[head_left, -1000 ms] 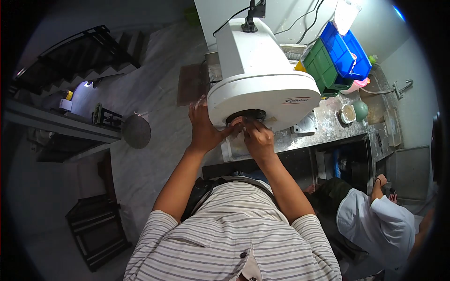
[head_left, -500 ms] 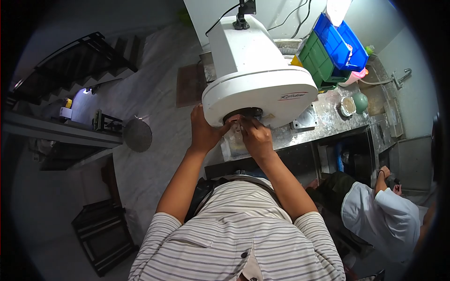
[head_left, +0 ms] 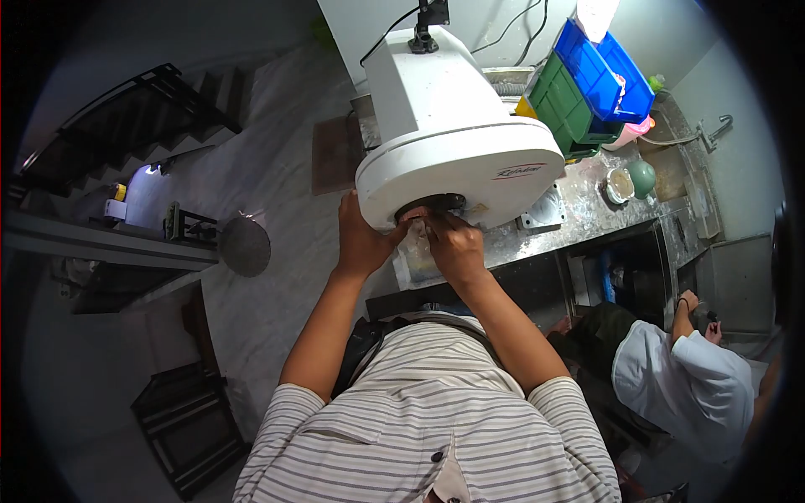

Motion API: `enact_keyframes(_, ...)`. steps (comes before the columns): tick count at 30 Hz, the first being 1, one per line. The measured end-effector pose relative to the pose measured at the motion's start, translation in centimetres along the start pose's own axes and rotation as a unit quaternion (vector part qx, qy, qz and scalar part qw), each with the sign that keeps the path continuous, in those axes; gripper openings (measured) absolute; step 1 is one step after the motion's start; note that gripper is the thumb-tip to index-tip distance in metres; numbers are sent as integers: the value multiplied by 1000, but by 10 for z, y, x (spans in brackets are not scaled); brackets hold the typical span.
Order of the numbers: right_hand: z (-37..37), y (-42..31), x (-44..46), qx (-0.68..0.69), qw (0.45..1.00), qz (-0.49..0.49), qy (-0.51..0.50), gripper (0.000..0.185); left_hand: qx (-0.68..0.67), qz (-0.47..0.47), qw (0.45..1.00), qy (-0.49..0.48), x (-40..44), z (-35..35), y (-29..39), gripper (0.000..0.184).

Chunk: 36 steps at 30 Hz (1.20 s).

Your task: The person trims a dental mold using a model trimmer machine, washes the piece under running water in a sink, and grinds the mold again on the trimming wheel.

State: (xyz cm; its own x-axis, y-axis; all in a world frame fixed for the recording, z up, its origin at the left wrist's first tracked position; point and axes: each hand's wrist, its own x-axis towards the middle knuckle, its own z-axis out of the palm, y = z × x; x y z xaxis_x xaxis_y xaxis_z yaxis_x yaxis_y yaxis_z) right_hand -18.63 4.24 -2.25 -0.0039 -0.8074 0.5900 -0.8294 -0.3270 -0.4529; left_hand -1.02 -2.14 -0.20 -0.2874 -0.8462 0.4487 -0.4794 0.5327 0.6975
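Observation:
A white machine (head_left: pixel 453 155) with a rounded front and red-and-black lettering stands before me. At the dark round opening (head_left: pixel 453 202) low on its front is a small pinkish piece (head_left: pixel 413 215), mostly covered by my fingers; its kind cannot be made out. My left hand (head_left: pixel 366 243) lies along the machine's lower left edge, its thumb reaching across to the piece and its other fingers up against the housing. From the right, my right hand (head_left: pixel 455 249) pinches the piece with bent fingers at the opening. The fingertips are partly hidden in shadow.
Green (head_left: pixel 563 105) and blue (head_left: pixel 604 67) bins stand behind the machine. A whitish bowl (head_left: pixel 620 186) and a green ball-like thing (head_left: pixel 641 179) sit on the wet metal counter (head_left: pixel 511 251). Another person (head_left: pixel 679 390) is at the lower right; a tap (head_left: pixel 714 132) is on the far right.
The whole view shifts slightly, so the machine appears a little farther left. Both my hands keep their place at the opening, with barely any movement of the fingers.

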Motion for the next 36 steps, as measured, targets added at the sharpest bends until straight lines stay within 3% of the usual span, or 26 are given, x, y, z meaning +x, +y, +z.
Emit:
enact_keyframes(5,-6,-7,4,18,998,42,-35,28,9,7,1000,5,1,1,1,68)
enact_keyframes(7,-1,-4,5,18,999,-20,26,35,-5,-11,1000,20,1,1,9,63)
enact_keyframes(9,-5,-7,4,23,1000,-8,8,36,-20,-29,999,35,2,0,11,58)
enact_keyframes(11,-6,-7,4,28,1000,5,-11,36,36,-8,999,12,2,-1,8,59)
enact_keyframes(14,2,-2,0,31,999,10,0,38,3,1,1000,15,0,2,3,67)
enact_keyframes(29,-13,-16,13,54,999,-3,6,32,-5,-1,1000,18,0,4,1,66)
enact_keyframes(31,-9,-16,13,59,996,-6,62,28,-6,-5,1000,19,0,4,1,66)
enact_keyframes(36,0,-12,6,30,999,7,39,27,18,10,1000,24,-2,4,0,69)
